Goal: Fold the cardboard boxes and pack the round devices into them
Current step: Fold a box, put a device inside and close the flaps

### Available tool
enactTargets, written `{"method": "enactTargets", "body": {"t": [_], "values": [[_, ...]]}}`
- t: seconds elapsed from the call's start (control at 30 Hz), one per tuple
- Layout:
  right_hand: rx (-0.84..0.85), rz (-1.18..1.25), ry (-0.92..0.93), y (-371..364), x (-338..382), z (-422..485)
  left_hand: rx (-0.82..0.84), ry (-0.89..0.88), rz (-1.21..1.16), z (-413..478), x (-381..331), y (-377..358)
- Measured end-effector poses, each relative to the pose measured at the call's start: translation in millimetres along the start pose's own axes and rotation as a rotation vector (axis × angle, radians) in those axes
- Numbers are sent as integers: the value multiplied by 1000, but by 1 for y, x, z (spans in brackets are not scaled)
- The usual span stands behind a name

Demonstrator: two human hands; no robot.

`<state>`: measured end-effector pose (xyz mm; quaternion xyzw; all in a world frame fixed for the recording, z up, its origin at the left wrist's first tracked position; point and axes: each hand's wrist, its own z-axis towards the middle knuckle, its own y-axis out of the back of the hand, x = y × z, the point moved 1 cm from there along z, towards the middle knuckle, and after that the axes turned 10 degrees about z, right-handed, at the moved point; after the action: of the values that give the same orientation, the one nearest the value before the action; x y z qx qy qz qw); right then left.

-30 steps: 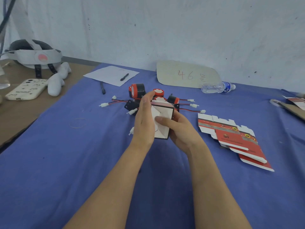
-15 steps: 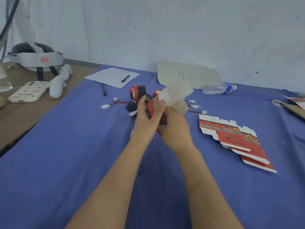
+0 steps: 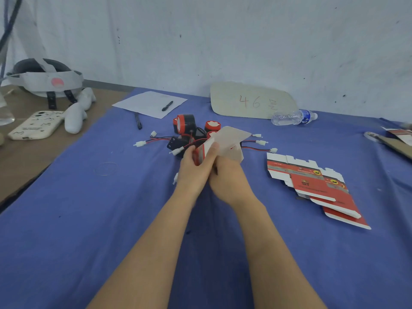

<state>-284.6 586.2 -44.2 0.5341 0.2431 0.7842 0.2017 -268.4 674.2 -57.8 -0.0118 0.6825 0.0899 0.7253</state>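
Folding step: left hand (image 3: pixel 196 168) and right hand (image 3: pixel 229 177) both grip one cardboard box (image 3: pixel 219 144), flap open, held just before the round devices (image 3: pixel 191 130). Next, probably tuck flaps, then load a device.

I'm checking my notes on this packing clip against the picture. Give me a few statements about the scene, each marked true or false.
1. Both hands hold one cardboard box above the blue cloth. True: the left hand and the right hand both grip it.
2. The flat boxes lie left of the hands. False: they lie to the right.
3. The round devices sit beyond the hands, wires spread out. True.
4. The water bottle stands upright. False: it lies on its side.
5. A pen rests on the white paper. True.
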Motion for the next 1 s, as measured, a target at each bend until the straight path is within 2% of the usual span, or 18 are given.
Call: {"method": "enactTargets", "body": {"t": [0.07,0.13,0.17,0.23,0.3,0.37,0.43,0.5,0.57,0.63,0.73,0.77,0.8,0.9,0.93,1.0], "values": [[9,-15,-8,0,0,1,9,-50,66,0,-1,1],[-29,1,31,2,1,1,10,-20,57,2,1,5],[-100,29,56,3,1,1,11,17,2,2,1,6],[-357,114,105,7,1,1,10,71,-102,3,4,8],[-612,182,134,12,0,1,-8,53,-71,5,7,8],[-720,309,69,15,-5,3,-1,43,-36,6,9,7],[-581,530,-122,17,-12,6,39,44,-47,5,8,7],[-300,754,-331,13,-19,8,54,50,-67,3,5,7],[-165,875,-425,8,-25,9,28,51,-97,5,3,9],[-151,740,-348,6,-29,11,6,29,-84,4,2,9],[-166,283,-255,4,-33,12,26,-16,62,0,1,6],[-201,271,-264,4,-36,11,38,-30,50,-1,-1,5],[-237,362,-298,5,-36,10,52,-40,-24,-2,-4,7],[-244,943,-436,7,-27,9,151,-60,-259,1,-12,8],[-205,997,-465,7,-22,8,171,-80,-240,0,-13,7],[-110,854,-482,4,-13,5,152,-125,-158,-6,-12,3]]}}
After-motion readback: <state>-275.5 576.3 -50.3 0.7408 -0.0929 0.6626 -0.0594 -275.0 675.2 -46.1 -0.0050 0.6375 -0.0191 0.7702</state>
